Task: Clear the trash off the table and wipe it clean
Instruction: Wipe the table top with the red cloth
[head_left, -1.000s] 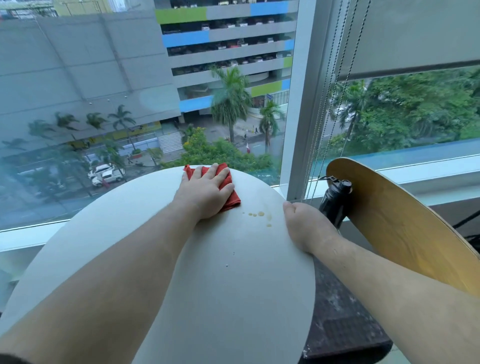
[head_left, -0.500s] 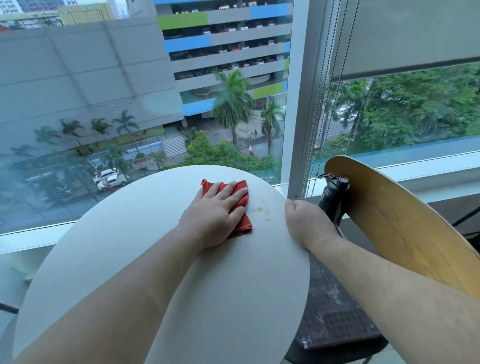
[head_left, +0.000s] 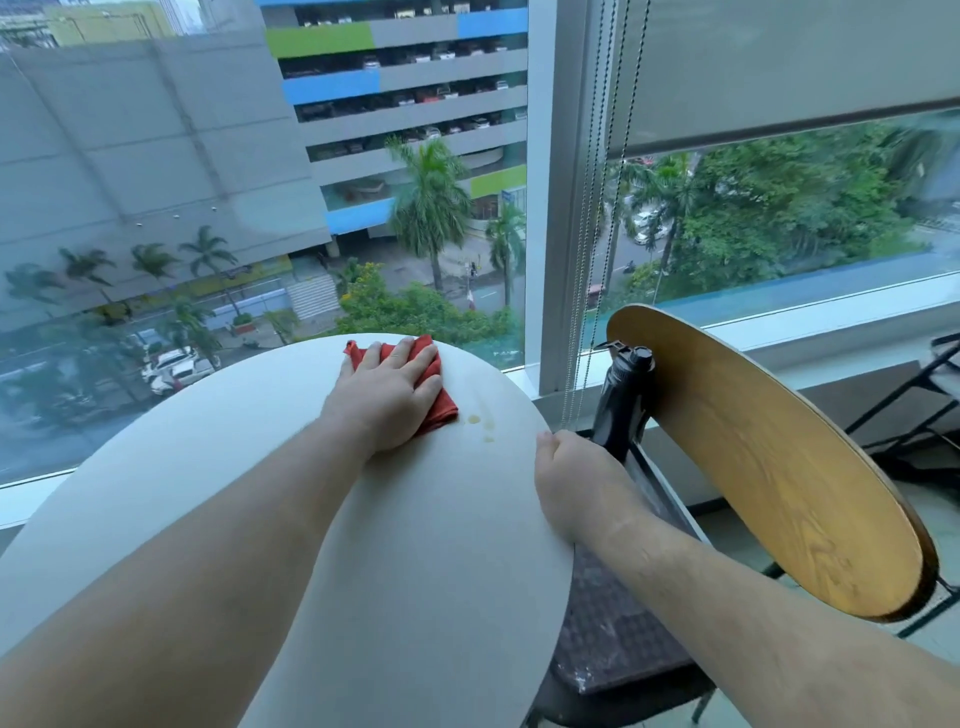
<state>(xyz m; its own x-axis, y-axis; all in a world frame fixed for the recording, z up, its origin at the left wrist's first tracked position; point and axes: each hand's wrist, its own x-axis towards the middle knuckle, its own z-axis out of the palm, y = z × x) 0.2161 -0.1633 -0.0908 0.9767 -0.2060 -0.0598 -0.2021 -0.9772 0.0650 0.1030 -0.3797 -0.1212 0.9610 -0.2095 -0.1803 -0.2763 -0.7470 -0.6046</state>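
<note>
A round white table stands against the window. My left hand presses flat, fingers straight, on a red cloth near the table's far edge. A few yellowish drops lie on the tabletop just right of the cloth, apart from it. My right hand grips the table's right edge, thumb on top, with the fingers curled over the rim and hidden below it.
A black spray bottle stands right of the table, just beyond my right hand. Behind it leans a round wooden chair back over a dark seat. Blind cords hang by the window frame.
My left hand slid the red cloth rightward, closer to the yellowish drops, then slightly toward the far edge. My right hand stayed on the table's edge.
</note>
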